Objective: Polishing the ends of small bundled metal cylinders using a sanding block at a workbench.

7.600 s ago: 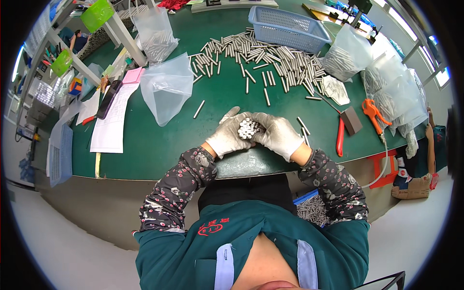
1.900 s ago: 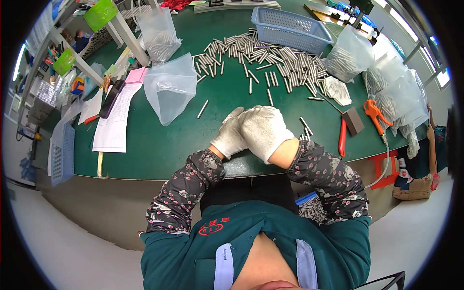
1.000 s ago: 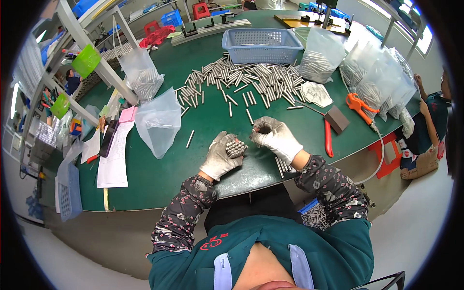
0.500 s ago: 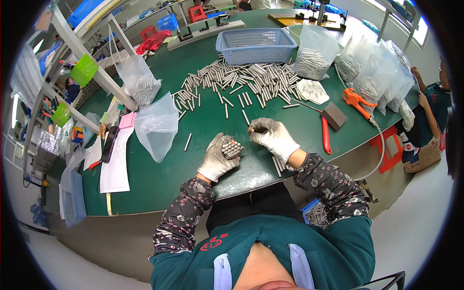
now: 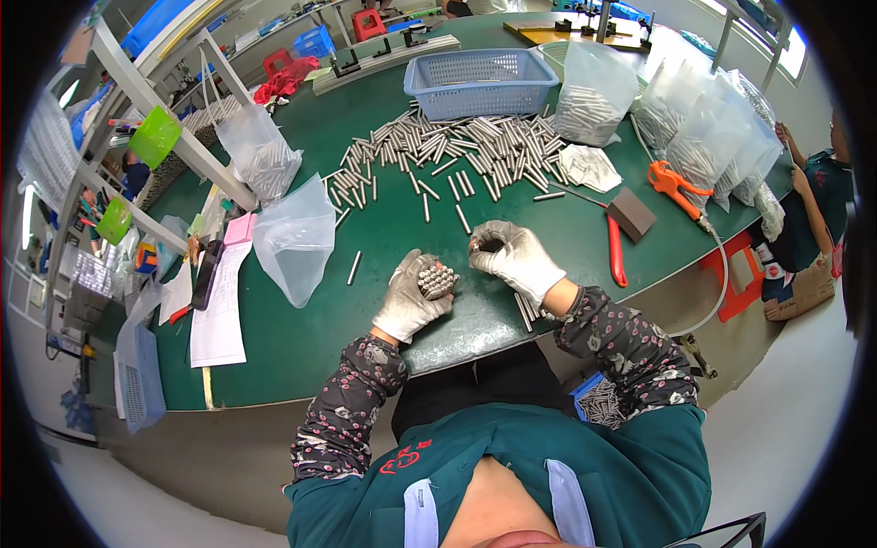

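Note:
A tight bundle of steel pins [image 5: 437, 282], round ends showing, is wrapped in my gloved left hand [image 5: 413, 300]. Just to its right, my gloved right hand [image 5: 513, 259] is closed in a pinch above the green table [image 5: 338, 333]. Whatever lies between those fingertips is too small and hidden to make out. A few loose pins [image 5: 524, 312] lie partly under the right wrist. One single pin [image 5: 354, 268] rests left of the bundle, and another pin [image 5: 462, 219] lies just beyond the right fingertips. Farther off spreads a large heap of pins [image 5: 448, 146].
Behind the heap stands a blue basket [image 5: 481, 87]. Pin-filled plastic bags [image 5: 596, 96] stand at the back right, near an orange air gun [image 5: 678, 187], red-handled pliers [image 5: 616, 251] and a brown block [image 5: 630, 215]. An empty bag [image 5: 294, 242] and papers [image 5: 217, 320] lie left. A co-worker sits right.
Both hands keep nearly the same place and grip. The bundle's end has tilted very slightly in my left hand, and the whole view has shifted a little.

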Action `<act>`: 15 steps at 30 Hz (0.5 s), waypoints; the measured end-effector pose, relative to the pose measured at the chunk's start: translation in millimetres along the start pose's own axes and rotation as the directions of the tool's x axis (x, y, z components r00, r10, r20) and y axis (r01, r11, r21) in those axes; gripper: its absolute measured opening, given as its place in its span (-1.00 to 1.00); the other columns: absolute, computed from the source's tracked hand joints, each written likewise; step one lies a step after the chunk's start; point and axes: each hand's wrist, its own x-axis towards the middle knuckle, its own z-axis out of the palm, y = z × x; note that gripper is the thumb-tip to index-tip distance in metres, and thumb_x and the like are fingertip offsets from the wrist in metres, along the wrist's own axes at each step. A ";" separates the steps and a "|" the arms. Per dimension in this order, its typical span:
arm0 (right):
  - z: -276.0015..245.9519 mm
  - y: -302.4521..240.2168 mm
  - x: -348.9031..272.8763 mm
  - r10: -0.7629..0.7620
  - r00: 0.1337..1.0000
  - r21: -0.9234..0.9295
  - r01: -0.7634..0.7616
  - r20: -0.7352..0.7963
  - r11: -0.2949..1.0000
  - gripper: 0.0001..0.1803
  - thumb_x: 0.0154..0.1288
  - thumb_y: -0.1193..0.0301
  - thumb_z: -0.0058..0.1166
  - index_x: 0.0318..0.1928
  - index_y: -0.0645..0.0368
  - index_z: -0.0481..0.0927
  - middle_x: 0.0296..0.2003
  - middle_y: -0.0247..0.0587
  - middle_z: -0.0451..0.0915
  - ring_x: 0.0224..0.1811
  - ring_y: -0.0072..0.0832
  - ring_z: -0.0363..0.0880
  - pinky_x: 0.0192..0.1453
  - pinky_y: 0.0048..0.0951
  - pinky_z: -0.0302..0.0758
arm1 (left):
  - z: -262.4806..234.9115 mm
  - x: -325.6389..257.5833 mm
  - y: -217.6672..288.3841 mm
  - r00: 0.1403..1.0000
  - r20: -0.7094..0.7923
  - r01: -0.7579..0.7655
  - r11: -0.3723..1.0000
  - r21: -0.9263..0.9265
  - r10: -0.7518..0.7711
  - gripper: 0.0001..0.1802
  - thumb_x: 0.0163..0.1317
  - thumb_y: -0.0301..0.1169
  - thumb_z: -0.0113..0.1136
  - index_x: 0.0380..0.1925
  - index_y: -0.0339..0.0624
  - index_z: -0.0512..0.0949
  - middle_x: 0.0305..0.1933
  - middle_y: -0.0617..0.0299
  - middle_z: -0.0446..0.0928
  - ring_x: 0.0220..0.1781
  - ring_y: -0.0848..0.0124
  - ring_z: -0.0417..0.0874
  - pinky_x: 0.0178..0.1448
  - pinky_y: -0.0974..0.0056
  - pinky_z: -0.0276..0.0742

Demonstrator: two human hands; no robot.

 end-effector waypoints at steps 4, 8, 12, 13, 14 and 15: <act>0.5 -9.3 -9.6 0.105 0.992 -0.213 -0.087 0.076 0.973 -0.83 -0.02 0.48 0.12 -0.34 0.22 0.53 -0.49 -0.35 0.53 -0.47 -0.62 0.45 -0.34 -0.58 0.42 | -1.6 -0.5 5.1 0.999 -0.026 0.035 0.996 0.080 -0.033 -0.36 -0.32 -0.51 0.34 -0.10 -0.24 0.35 -0.16 0.23 0.41 0.00 0.32 0.38 0.07 0.34 0.36; 0.6 -14.3 -33.0 0.026 0.981 -0.711 0.120 0.192 0.693 -0.82 -0.01 0.43 0.00 -0.33 0.13 0.55 -0.54 -0.17 0.57 -0.47 -0.30 0.57 -0.32 -0.35 0.48 | -1.7 1.3 13.3 1.000 0.009 -0.020 0.982 0.186 0.019 -0.31 -0.30 -0.63 0.32 -0.05 -0.28 0.28 -0.17 0.28 0.36 -0.19 0.54 0.47 -0.10 0.44 0.46; -2.1 -10.9 -35.2 0.055 0.981 -0.857 0.135 0.187 0.497 -0.83 0.00 0.35 0.02 -0.37 0.10 0.56 -0.52 -0.12 0.58 -0.41 -0.18 0.57 -0.29 -0.19 0.46 | -1.8 -1.2 8.3 1.000 0.003 -0.008 0.994 0.108 0.008 -0.15 -0.32 -0.67 0.31 0.10 -0.34 0.16 -0.14 0.24 0.37 -0.18 0.51 0.51 -0.12 0.46 0.50; -3.3 -10.8 -35.3 -0.007 0.982 -0.869 0.171 0.189 0.464 -0.84 -0.01 0.33 0.05 -0.39 0.10 0.56 -0.50 -0.11 0.56 -0.40 -0.17 0.55 -0.30 -0.20 0.46 | -2.7 0.4 5.4 0.999 0.044 0.027 0.996 0.081 -0.031 -0.09 -0.32 -0.70 0.31 0.14 -0.35 0.10 -0.12 0.22 0.36 -0.18 0.48 0.52 -0.15 0.46 0.54; -3.1 -12.6 -34.2 -0.004 0.981 -0.868 0.174 0.194 0.465 -0.84 -0.01 0.33 0.05 -0.39 0.10 0.56 -0.50 -0.11 0.56 -0.40 -0.17 0.55 -0.30 -0.20 0.46 | -2.7 -0.3 3.0 0.999 0.041 0.032 0.996 0.080 -0.035 -0.09 -0.32 -0.70 0.31 0.14 -0.35 0.10 -0.12 0.22 0.36 -0.18 0.48 0.52 -0.15 0.46 0.54; -3.1 -15.5 -32.7 -0.060 0.986 -0.895 0.165 0.155 0.414 -0.85 -0.01 0.33 0.06 -0.40 0.10 0.56 -0.49 -0.12 0.54 -0.38 -0.17 0.54 -0.29 -0.20 0.46 | -2.2 -1.2 0.8 0.999 0.025 0.021 0.996 0.087 -0.023 -0.08 -0.32 -0.70 0.31 0.15 -0.35 0.09 -0.11 0.21 0.36 -0.18 0.47 0.53 -0.15 0.45 0.55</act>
